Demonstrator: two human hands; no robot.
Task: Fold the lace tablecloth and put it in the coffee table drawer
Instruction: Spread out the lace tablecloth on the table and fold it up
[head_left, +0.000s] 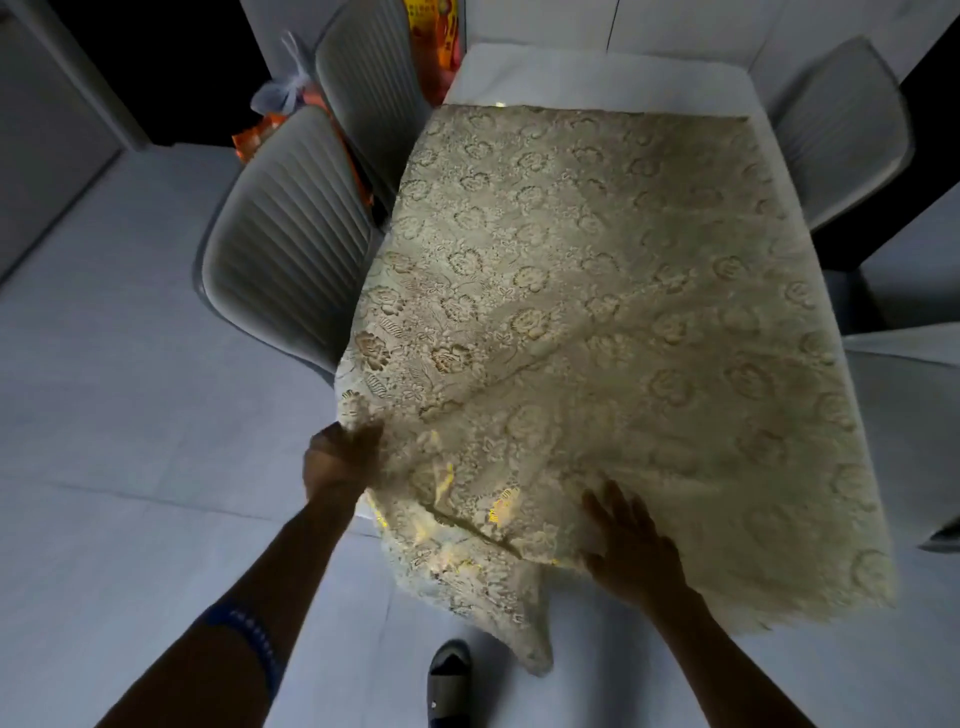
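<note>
**Folding under way at the table, drawer nowhere in sight**

The left hand has its fingers pinched around the near left corner of the lace tablecloth, gathering a bunch of the edge just off the table's side. The right hand lies flat on the cloth near the front edge, fingers spread and gripping nothing, pressing the fabric down.

The cloth covers most of the white table, leaving a bare strip at the far end. Its long axis runs away from the person, from the near edge toward the far wall. The far edge sits straight and square across the table; the near end is rumpled, with a loose flap hanging down over the front toward the floor, above a slipper. Creases fan out from the gripped corner across the near half.

I'd judge this an early fold: the cloth looks doubled at most, still far too large for a drawer. The next move seems to call for a grip on the opposite near corner, so both can be carried to the far edge evenly. Two ribbed chairs stand close on the left, where the lace might snag.
</note>
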